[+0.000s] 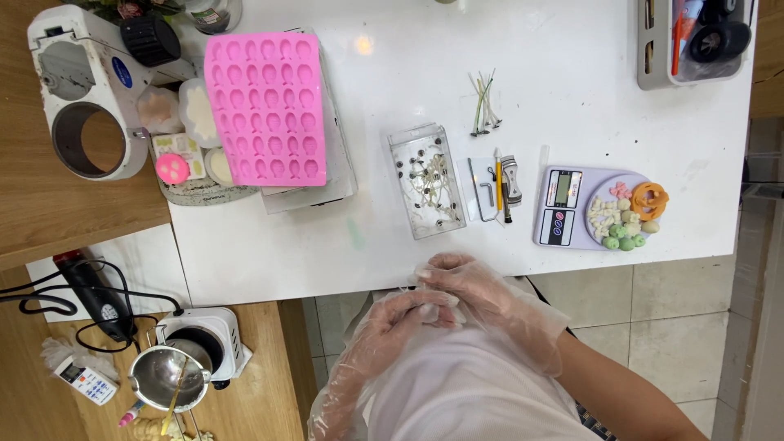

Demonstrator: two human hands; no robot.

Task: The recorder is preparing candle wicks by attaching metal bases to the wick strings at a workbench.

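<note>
Two gloved hands, left hand (pixel 390 322) and right hand (pixel 467 287), perhaps touching.

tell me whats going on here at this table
A person in thin clear plastic gloves has the left hand and right hand together at the near edge of the white table; whether they pinch something small is unclear. On the table lie a pink silicone mould, a clear box of wicks and a small scale heaped with little coloured pieces.
</note>
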